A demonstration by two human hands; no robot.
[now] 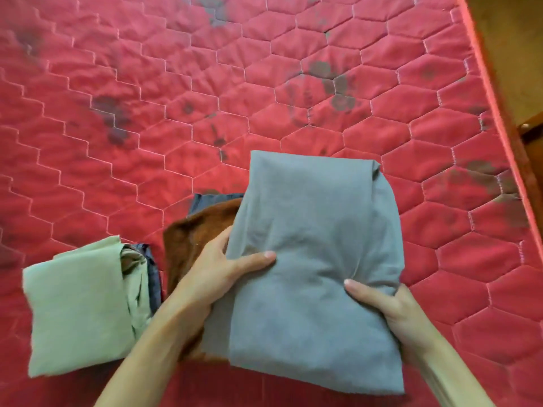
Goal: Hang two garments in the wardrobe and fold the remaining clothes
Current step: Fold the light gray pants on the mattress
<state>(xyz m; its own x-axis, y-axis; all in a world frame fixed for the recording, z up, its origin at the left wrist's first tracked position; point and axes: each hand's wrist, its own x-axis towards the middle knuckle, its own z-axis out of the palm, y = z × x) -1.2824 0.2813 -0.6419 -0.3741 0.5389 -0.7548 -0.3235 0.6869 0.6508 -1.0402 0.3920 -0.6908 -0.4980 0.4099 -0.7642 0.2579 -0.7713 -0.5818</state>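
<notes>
Both forearms reach in from the near edge, and between them is the folded grey garment (317, 259), over the near right part of the red quilted mattress (176, 113); whether it rests on the quilting or is lifted clear, I cannot tell. Left hand (217, 277) grips its left side, thumb laid flat across the top, fingers tucked under the cloth and out of sight. Right hand (388, 306) grips the right side the same way, thumb on top, pinching a pucker into the fabric. Just left, partly covered by the grey piece and the left hand, a brown garment (188, 239) lies over a dark blue one (211, 199) that peeks out on the far side. Further left, towards the near left corner, sits a folded pale green garment (79, 312), with a darker cloth (152, 277) showing at its right edge. Beyond the mattress's right edge there's a brown wooden surface (517, 54).
</notes>
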